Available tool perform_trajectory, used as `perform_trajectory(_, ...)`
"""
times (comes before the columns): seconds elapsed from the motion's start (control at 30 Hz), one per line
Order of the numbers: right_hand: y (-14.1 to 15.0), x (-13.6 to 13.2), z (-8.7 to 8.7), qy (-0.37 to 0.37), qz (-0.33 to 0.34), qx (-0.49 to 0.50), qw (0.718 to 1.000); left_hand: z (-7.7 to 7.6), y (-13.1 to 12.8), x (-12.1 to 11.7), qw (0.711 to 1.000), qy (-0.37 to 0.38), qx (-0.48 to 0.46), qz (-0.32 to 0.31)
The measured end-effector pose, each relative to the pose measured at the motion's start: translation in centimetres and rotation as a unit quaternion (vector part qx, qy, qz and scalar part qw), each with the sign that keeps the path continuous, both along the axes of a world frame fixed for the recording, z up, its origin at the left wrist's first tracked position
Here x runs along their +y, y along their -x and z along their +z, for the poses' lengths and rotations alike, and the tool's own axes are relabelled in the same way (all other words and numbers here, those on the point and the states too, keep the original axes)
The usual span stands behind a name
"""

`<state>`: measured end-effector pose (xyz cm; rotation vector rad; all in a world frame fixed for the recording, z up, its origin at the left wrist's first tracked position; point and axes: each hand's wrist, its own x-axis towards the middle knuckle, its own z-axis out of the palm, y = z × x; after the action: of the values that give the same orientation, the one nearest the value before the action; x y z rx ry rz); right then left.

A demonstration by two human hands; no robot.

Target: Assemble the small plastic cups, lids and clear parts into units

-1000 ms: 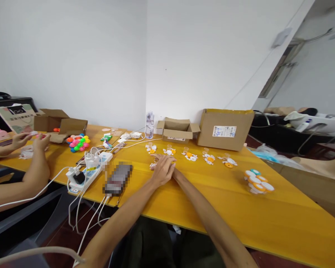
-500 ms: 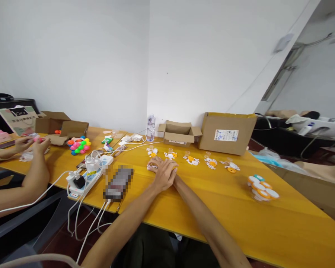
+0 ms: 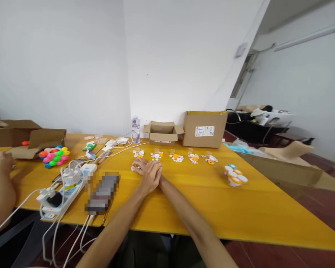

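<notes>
My left hand (image 3: pixel 150 175) lies across my right hand over the table, its fingers bent and close together. A small bit of orange shows at its fingertips; what it grips is hidden. My right hand (image 3: pixel 140 163) reaches out to the left beneath it, fingers curled around a white plastic piece with round holes (image 3: pixel 136 168). Just beyond the hands are small sets of white and orange plastic parts (image 3: pixel 157 155), several in a row, each with a clear cup. To the right stands a cluster of orange, white and teal round discs (image 3: pixel 235 175).
Behind the parts stand an open small carton (image 3: pixel 163 138), a large closed carton (image 3: pixel 203 130) and a water bottle (image 3: pixel 135 129). On the left are a phone (image 3: pixel 103 193), a power strip (image 3: pixel 72 190) with cables, a colourful ball toy (image 3: pixel 55 156) and another person's arm (image 3: pixel 0 186).
The camera has turned right, so the table's contents sit further left in view. Both hands stay together at the same spot on the table, with little visible change in their hold.
</notes>
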<state>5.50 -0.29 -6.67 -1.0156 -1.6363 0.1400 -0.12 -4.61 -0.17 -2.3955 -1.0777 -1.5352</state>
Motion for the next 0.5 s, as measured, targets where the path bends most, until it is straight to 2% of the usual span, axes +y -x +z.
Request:
perform_trajectory(0.2,0.3,-0.4,1.1,0.008,0.013,0.0,1.0,0.7,0.1,0.1,0.999,-0.031,0.002,-0.011)
perform_trajectory(0.4,0.3,-1.9,2.7,0.015,-0.025,-0.013,0.999,0.6,0.1,-0.1,1.0,-0.027,-0.008,-0.001)
perform_trajectory(0.5,1.2,-2.5,3.8,0.032,0.076,-0.065,0.994,0.5,0.2,-0.1,1.0,-0.013,-0.008,0.012)
